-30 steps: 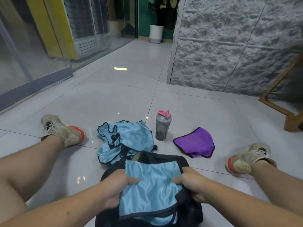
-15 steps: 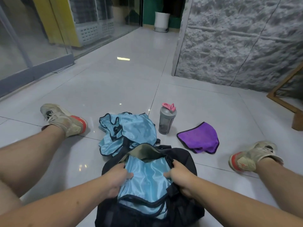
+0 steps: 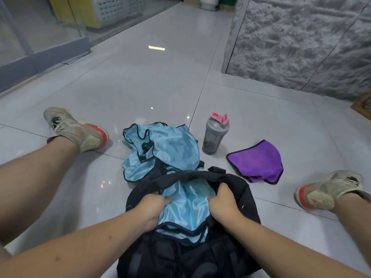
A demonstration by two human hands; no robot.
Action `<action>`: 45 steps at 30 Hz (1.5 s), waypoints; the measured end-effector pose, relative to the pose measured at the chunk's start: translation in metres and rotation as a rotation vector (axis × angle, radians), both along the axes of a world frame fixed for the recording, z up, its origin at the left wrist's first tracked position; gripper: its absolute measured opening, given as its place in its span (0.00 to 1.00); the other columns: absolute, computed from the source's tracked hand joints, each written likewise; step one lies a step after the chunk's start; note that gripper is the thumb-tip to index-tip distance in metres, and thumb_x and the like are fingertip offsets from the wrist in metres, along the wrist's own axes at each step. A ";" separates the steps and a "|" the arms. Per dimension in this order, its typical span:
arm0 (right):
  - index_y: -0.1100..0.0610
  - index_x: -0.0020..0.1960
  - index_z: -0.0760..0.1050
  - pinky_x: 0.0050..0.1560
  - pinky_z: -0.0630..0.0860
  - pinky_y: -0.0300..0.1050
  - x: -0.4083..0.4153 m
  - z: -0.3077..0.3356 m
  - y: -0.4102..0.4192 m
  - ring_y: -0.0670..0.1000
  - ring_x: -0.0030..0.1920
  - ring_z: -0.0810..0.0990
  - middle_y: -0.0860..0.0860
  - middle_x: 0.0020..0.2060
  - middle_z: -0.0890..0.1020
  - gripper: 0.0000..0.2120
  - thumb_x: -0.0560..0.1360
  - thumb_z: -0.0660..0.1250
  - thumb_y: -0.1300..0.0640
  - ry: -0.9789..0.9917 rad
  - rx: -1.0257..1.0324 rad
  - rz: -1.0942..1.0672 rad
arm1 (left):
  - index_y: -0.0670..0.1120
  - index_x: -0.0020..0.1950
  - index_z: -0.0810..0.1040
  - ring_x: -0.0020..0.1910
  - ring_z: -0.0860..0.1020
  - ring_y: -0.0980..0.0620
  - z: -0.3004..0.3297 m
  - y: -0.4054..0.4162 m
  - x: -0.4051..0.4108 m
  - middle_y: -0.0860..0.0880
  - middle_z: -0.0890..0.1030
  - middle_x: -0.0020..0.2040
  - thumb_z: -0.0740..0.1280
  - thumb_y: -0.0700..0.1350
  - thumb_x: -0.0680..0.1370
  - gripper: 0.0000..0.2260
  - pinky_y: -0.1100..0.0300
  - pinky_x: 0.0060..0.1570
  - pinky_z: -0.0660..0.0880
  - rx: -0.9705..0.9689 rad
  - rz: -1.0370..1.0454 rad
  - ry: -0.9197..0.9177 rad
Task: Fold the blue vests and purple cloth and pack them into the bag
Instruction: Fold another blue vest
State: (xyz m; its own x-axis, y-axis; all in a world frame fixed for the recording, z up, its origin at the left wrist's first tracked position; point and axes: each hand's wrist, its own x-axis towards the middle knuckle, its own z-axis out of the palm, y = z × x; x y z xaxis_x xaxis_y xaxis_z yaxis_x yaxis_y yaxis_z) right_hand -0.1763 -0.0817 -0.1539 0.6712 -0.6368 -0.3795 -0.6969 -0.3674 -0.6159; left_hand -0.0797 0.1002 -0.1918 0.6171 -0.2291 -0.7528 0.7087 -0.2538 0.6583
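Nearest the camera, between the person's spread legs, a black bag (image 3: 186, 255) sits on the floor with its mouth open. Left hand (image 3: 149, 210), fingers curled, grips the left edge of a folded blue vest (image 3: 185, 205); fingertips buried in the fabric. Right hand (image 3: 223, 202), also curled, grips the vest's right edge against the bag's rim. Vest lies between the two hands, mostly inside the opening, dark-trimmed hem nearest the camera.

Beyond the bag, touching its far rim: a crumpled heap of blue vest fabric (image 3: 160, 147) on the floor; cannot tell how many vests it holds. Right of the heap, one grey shaker bottle (image 3: 214, 135), upright, pink cap. Further right, one purple cloth (image 3: 257, 160), loosely folded, apart from the bag. Two worn sneakers, left shoe (image 3: 76, 129) and right shoe (image 3: 329, 189), flank the lot. Grey textured wall (image 3: 301, 41) at far right.
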 end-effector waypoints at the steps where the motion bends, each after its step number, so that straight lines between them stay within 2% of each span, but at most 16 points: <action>1: 0.57 0.43 0.65 0.44 0.71 0.45 0.001 -0.003 -0.002 0.51 0.44 0.74 0.52 0.42 0.74 0.11 0.79 0.66 0.65 0.040 -0.054 0.025 | 0.38 0.69 0.76 0.55 0.83 0.40 -0.001 -0.002 0.003 0.41 0.84 0.56 0.71 0.40 0.81 0.16 0.43 0.61 0.80 0.058 -0.032 -0.035; 4: 0.54 0.38 0.63 0.43 0.72 0.44 -0.002 -0.010 -0.005 0.53 0.41 0.75 0.49 0.36 0.72 0.16 0.80 0.66 0.63 0.151 -0.184 0.115 | 0.38 0.73 0.74 0.59 0.80 0.42 0.007 -0.006 0.008 0.41 0.81 0.60 0.64 0.45 0.85 0.19 0.49 0.66 0.75 0.318 -0.322 -0.154; 6: 0.56 0.38 0.70 0.42 0.73 0.45 -0.002 -0.010 -0.008 0.56 0.42 0.79 0.50 0.35 0.76 0.14 0.81 0.66 0.56 0.229 -0.289 0.198 | 0.38 0.76 0.69 0.71 0.74 0.40 0.010 -0.008 0.011 0.39 0.75 0.72 0.57 0.49 0.88 0.21 0.51 0.70 0.69 0.538 -0.576 -0.258; 9: 0.59 0.50 0.83 0.48 0.76 0.47 -0.003 -0.001 -0.011 0.58 0.52 0.84 0.54 0.46 0.85 0.15 0.82 0.64 0.49 0.333 -0.353 0.270 | 0.42 0.78 0.64 0.73 0.72 0.41 0.016 -0.008 0.009 0.40 0.72 0.74 0.55 0.52 0.88 0.21 0.52 0.73 0.68 0.760 -0.868 -0.404; 14: 0.56 0.62 0.74 0.49 0.76 0.50 -0.009 0.014 -0.002 0.57 0.54 0.84 0.53 0.52 0.84 0.18 0.83 0.64 0.43 0.123 -0.568 0.377 | 0.44 0.64 0.76 0.55 0.81 0.44 0.019 -0.001 0.008 0.44 0.81 0.54 0.66 0.55 0.83 0.17 0.51 0.56 0.77 0.799 -0.970 -0.671; 17: 0.55 0.55 0.73 0.45 0.74 0.51 -0.009 0.011 0.002 0.58 0.49 0.82 0.52 0.47 0.82 0.13 0.81 0.68 0.46 -0.100 -0.593 0.572 | 0.46 0.49 0.76 0.39 0.78 0.50 0.044 -0.004 0.007 0.50 0.79 0.40 0.70 0.52 0.80 0.10 0.57 0.40 0.72 0.763 -1.123 -0.856; 18: 0.54 0.51 0.74 0.43 0.75 0.49 -0.006 0.006 0.003 0.57 0.46 0.81 0.51 0.44 0.81 0.12 0.78 0.72 0.48 -0.138 -0.631 0.702 | 0.46 0.49 0.76 0.39 0.78 0.49 0.051 -0.007 0.006 0.50 0.79 0.40 0.70 0.50 0.80 0.08 0.57 0.40 0.70 0.747 -1.180 -0.916; 20: 0.55 0.48 0.76 0.45 0.80 0.49 -0.001 -0.002 0.007 0.55 0.46 0.79 0.51 0.44 0.80 0.14 0.70 0.78 0.50 -0.191 -0.670 0.917 | 0.45 0.53 0.77 0.51 0.80 0.44 0.059 -0.013 0.005 0.46 0.81 0.49 0.67 0.45 0.79 0.06 0.55 0.45 0.69 0.709 -1.304 -1.126; 22: 0.57 0.60 0.78 0.63 0.77 0.54 0.007 -0.006 0.010 0.57 0.61 0.76 0.53 0.59 0.79 0.23 0.70 0.77 0.47 -0.089 -0.635 1.047 | 0.42 0.59 0.78 0.64 0.74 0.42 0.051 -0.017 0.006 0.42 0.78 0.59 0.67 0.46 0.79 0.11 0.54 0.57 0.69 0.614 -1.436 -1.274; 24: 0.57 0.79 0.64 0.80 0.56 0.54 0.007 -0.011 0.006 0.57 0.79 0.59 0.55 0.78 0.65 0.40 0.74 0.73 0.40 0.122 -0.558 1.055 | 0.41 0.71 0.75 0.79 0.59 0.43 0.035 -0.015 0.009 0.42 0.67 0.76 0.70 0.55 0.77 0.27 0.52 0.77 0.60 0.574 -1.525 -1.221; 25: 0.56 0.83 0.54 0.82 0.47 0.52 0.005 -0.013 0.003 0.55 0.83 0.50 0.55 0.83 0.55 0.47 0.75 0.71 0.37 0.213 -0.522 1.067 | 0.43 0.78 0.67 0.83 0.48 0.44 0.026 -0.011 0.011 0.43 0.57 0.83 0.70 0.60 0.77 0.36 0.50 0.82 0.50 0.591 -1.560 -1.157; 27: 0.53 0.85 0.41 0.81 0.39 0.50 -0.001 -0.015 0.000 0.53 0.84 0.41 0.52 0.85 0.43 0.52 0.76 0.67 0.33 0.304 -0.475 1.093 | 0.48 0.85 0.49 0.83 0.36 0.47 0.010 -0.002 0.015 0.47 0.43 0.86 0.66 0.68 0.77 0.46 0.49 0.81 0.36 0.639 -1.638 -1.049; 30: 0.49 0.85 0.37 0.82 0.46 0.49 -0.009 -0.021 0.000 0.50 0.84 0.42 0.48 0.85 0.39 0.52 0.76 0.64 0.29 0.379 -0.372 1.074 | 0.53 0.84 0.37 0.82 0.33 0.49 -0.002 0.006 0.018 0.51 0.37 0.85 0.65 0.73 0.74 0.53 0.47 0.80 0.35 0.656 -1.680 -0.926; 34: 0.46 0.84 0.32 0.82 0.54 0.52 -0.013 -0.032 0.000 0.51 0.84 0.41 0.47 0.84 0.37 0.55 0.74 0.64 0.27 0.433 -0.339 1.059 | 0.58 0.84 0.35 0.83 0.36 0.47 -0.005 0.007 0.021 0.56 0.36 0.84 0.72 0.74 0.67 0.60 0.44 0.81 0.43 0.658 -1.643 -0.792; 40: 0.49 0.84 0.33 0.83 0.51 0.54 -0.014 -0.041 0.015 0.54 0.84 0.38 0.49 0.84 0.35 0.59 0.73 0.69 0.29 0.440 -0.394 1.035 | 0.58 0.83 0.34 0.84 0.41 0.43 -0.018 0.012 0.008 0.54 0.36 0.84 0.78 0.67 0.66 0.62 0.48 0.81 0.45 0.710 -1.507 -0.901; 45: 0.45 0.84 0.35 0.82 0.53 0.51 -0.007 -0.034 -0.001 0.51 0.84 0.42 0.44 0.83 0.36 0.59 0.72 0.73 0.32 0.409 -0.280 1.021 | 0.60 0.81 0.28 0.83 0.38 0.41 -0.012 0.013 0.014 0.53 0.32 0.84 0.78 0.68 0.66 0.65 0.46 0.81 0.44 0.745 -1.597 -0.859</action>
State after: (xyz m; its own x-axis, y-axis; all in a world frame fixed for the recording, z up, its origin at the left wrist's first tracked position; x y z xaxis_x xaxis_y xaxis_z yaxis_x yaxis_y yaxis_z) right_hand -0.1835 -0.0830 -0.1875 0.7836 0.0400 -0.6200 -0.1229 -0.9682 -0.2177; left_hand -0.0653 0.1128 -0.2043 0.3952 -0.6867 -0.6102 -0.8092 -0.5746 0.1226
